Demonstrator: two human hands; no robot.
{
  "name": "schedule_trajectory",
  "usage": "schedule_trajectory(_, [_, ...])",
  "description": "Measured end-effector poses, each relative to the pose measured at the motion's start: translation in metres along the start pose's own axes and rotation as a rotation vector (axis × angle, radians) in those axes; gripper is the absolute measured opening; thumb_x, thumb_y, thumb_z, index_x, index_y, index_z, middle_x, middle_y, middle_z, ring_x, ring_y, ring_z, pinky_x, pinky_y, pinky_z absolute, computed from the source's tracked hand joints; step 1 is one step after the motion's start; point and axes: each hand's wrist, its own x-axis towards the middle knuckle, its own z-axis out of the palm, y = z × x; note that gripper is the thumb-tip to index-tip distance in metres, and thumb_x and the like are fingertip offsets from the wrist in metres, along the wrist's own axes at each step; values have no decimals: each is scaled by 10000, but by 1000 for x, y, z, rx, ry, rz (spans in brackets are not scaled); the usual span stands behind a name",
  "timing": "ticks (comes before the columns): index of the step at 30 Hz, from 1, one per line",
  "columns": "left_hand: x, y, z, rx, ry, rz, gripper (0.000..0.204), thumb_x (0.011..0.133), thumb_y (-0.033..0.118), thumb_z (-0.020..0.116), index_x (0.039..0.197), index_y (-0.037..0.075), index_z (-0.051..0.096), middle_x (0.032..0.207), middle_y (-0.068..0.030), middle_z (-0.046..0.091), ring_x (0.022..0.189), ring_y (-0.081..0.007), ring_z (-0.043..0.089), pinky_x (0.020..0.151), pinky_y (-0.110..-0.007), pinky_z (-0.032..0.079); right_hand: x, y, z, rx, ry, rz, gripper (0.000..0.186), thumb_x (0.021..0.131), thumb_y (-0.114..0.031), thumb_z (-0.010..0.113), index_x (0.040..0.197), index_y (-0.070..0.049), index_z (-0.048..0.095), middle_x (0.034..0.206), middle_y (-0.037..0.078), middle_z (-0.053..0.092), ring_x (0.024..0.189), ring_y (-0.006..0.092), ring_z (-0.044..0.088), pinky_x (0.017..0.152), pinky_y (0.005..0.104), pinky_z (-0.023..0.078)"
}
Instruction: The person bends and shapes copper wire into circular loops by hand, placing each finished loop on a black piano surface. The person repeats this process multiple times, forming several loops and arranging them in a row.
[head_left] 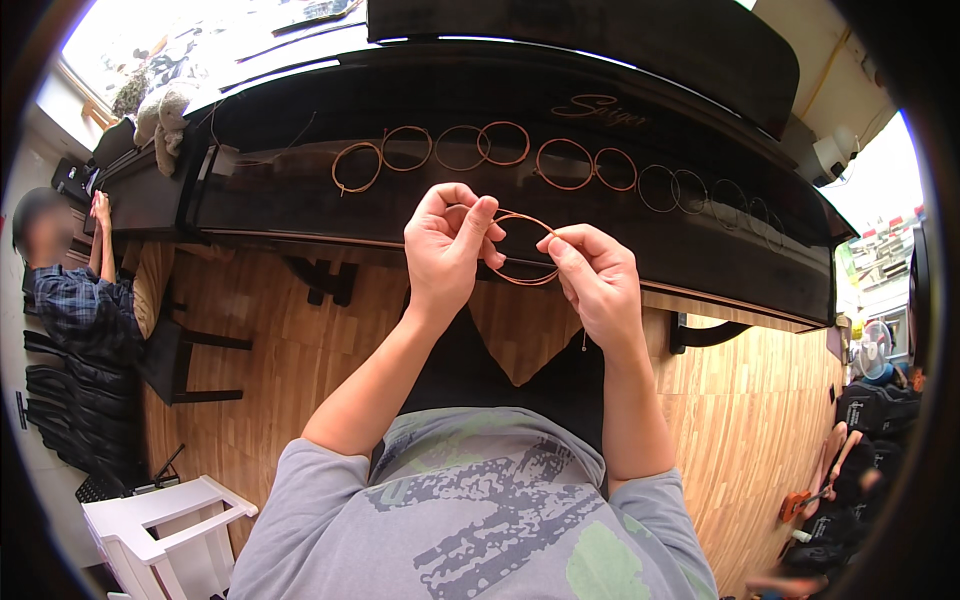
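A copper-coloured guitar string wound into a ring [527, 283] is held up in front of the black piano. My left hand [446, 246] pinches its left side between thumb and fingers. On the opposite side my right hand [598, 277] grips it with thumb and forefinger. A loose end with a small bead [584, 347] dangles below my right hand. Beyond my hands, a row of coiled strings lies on the piano's dark surface: copper-toned coils [563, 186] on the left and middle, thin silvery coils [657, 206] toward the right.
The glossy piano [290, 190] spans the view in front of me. A loose wire [265, 163] and a plush toy [165, 120] lie at its left. A person [85, 280] sits at far left by a black stool [185, 365]. A white stool [165, 525] stands lower left; black bags [865, 415] lie right.
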Motion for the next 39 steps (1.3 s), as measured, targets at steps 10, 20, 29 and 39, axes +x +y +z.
schedule_trajectory(10, [-5, 1, 1, 466, -223, 127, 221, 911, 43, 572, 1109, -30, 636, 859, -74, 669, 740, -81, 631, 642, -198, 531, -1, -1, -3, 125, 24, -47, 124, 926, -105, 577, 935, 0, 644, 660, -81, 504, 518, -33, 336, 446, 153, 230])
schedule_trajectory(20, [6, 16, -16, -46, -614, -311, 157, 888, 103, 632, 971, -18, 688, 805, -46, 649, 781, -104, 614, 737, -234, 511, 3, -5, -17, 15, 56, -42, 130, 919, -89, 583, 927, 23, 648, 792, -13, 623, 691, 2, 487, 600, 160, 368])
schedule_trajectory(29, [2, -1, -16, -286, -392, -229, 323, 989, 235, 479, 1045, -38, 642, 730, -54, 629, 678, -130, 594, 656, -254, 504, 3, -6, -19, 36, 41, 10, 118, 916, -95, 595, 923, 6, 654, 711, -62, 552, 607, -22, 415, 526, 154, 303])
schedule_trajectory(39, [-4, -3, -7, -638, -196, -542, 148, 956, 156, 525, 1069, 66, 554, 723, -19, 645, 672, -133, 563, 655, -288, 461, 2, -3, -14, 91, 64, -57, 121, 925, -102, 583, 934, -1, 648, 619, -95, 472, 489, -37, 304, 420, 166, 195])
